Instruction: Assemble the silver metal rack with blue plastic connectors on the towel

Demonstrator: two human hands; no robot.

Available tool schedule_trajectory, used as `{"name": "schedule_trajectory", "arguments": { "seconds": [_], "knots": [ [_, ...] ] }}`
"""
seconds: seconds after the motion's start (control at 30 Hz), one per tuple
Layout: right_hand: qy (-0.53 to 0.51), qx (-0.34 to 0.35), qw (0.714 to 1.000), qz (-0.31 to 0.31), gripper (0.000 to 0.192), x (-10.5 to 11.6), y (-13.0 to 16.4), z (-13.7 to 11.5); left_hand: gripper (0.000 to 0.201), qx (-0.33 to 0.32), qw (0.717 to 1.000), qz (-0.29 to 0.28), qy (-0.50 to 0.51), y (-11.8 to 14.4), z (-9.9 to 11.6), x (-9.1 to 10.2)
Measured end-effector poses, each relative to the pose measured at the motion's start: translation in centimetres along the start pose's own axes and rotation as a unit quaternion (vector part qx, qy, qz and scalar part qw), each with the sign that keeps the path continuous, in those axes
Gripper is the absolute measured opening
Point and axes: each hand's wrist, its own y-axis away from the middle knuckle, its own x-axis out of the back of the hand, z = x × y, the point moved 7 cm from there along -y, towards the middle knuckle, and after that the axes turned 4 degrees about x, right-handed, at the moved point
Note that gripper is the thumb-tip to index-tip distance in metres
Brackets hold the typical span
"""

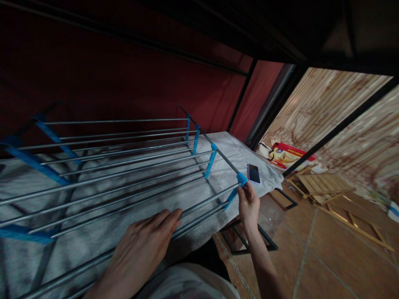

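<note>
A rack of grey metal tubes [134, 169] and blue plastic brackets, much like a shoe rack, lies across a bed on a grey blanket [232, 145]. My left hand [145, 245] curls over the nearest tubes around their middle, its fingertips hidden behind them. At the right front corner, the fingers of my right hand [249, 203] close on a blue bracket [242, 179] where the front tube ends. A dark side rod [226, 158] links the brackets along the right side. More blue brackets [37, 162] hold the tubes at the left end.
A phone [253, 173] lies on the blanket right of the rack. Black bed-frame bars and a dark red curtain [131, 79] surround the bed. Beyond the right side are a red and yellow box [288, 155], a folded wooden stool [324, 185] and the tiled floor [299, 236].
</note>
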Motion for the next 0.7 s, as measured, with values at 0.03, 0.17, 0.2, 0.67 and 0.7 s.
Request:
{"name": "schedule_trajectory", "arguments": {
  "seconds": [0.03, 0.17, 0.2, 0.67, 0.7],
  "knots": [
    [0.000, -0.002, 1.000, 0.001, 0.046, 0.04, 0.00, 0.14, 0.035, -0.001, 1.000, 0.000, 0.000, -0.01, 0.04, 0.02],
    [-0.002, -0.007, 1.000, 0.007, 0.047, 0.19, 0.00, 0.59, 0.036, 0.001, 1.000, -0.001, 0.001, 0.04, 0.10, 0.11],
    [-0.001, -0.009, 1.000, 0.006, 0.047, 0.19, 0.00, 0.64, 0.036, 0.002, 1.000, -0.002, 0.002, 0.08, 0.12, 0.13],
    [-0.013, -0.008, 1.000, 0.005, 0.043, 0.05, -0.05, 0.42, 0.036, 0.005, 1.000, -0.012, 0.025, 0.12, -0.70, -0.66],
    [-0.013, -0.008, 1.000, 0.006, 0.043, 0.06, -0.04, 0.48, 0.037, 0.004, 1.000, -0.016, 0.026, 0.11, -0.73, -0.68]
  ]
}}
